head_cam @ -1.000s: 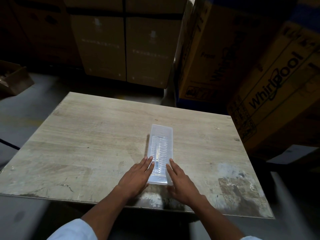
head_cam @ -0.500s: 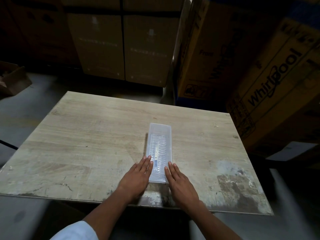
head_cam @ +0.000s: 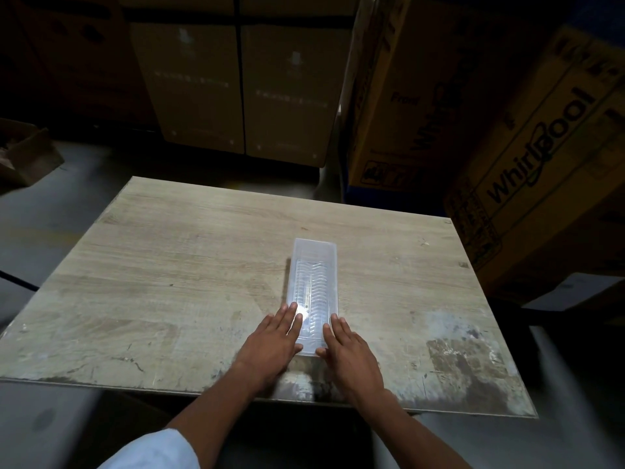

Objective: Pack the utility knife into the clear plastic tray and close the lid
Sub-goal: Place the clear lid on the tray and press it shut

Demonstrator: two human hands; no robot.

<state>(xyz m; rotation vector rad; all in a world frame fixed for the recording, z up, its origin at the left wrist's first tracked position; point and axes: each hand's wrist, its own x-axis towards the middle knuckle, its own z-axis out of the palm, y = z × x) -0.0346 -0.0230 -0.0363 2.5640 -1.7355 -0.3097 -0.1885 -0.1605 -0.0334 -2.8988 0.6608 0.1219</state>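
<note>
A long clear plastic tray (head_cam: 314, 262) lies lengthwise on the wooden table (head_cam: 176, 265), its lid down. Through the ribbed lid a slim utility knife (head_cam: 307, 292) shows faintly along the left side. My left hand (head_cam: 270, 346) lies flat against the tray's near left edge, fingers together and resting partly on the lid. My right hand (head_cam: 350, 350) lies flat against the near right edge, fingertips touching the tray's side. Neither hand grips anything.
Tall cardboard boxes (head_cam: 243, 86) stand behind the table. Large Whirlpool cartons (head_cam: 527, 157) crowd the right side, close to the table's far right corner. A small open box (head_cam: 23, 154) sits on the floor at the left. The near table edge is worn and stained.
Both hands and the tray keep their pose on the table; only the head camera has shifted slightly.
</note>
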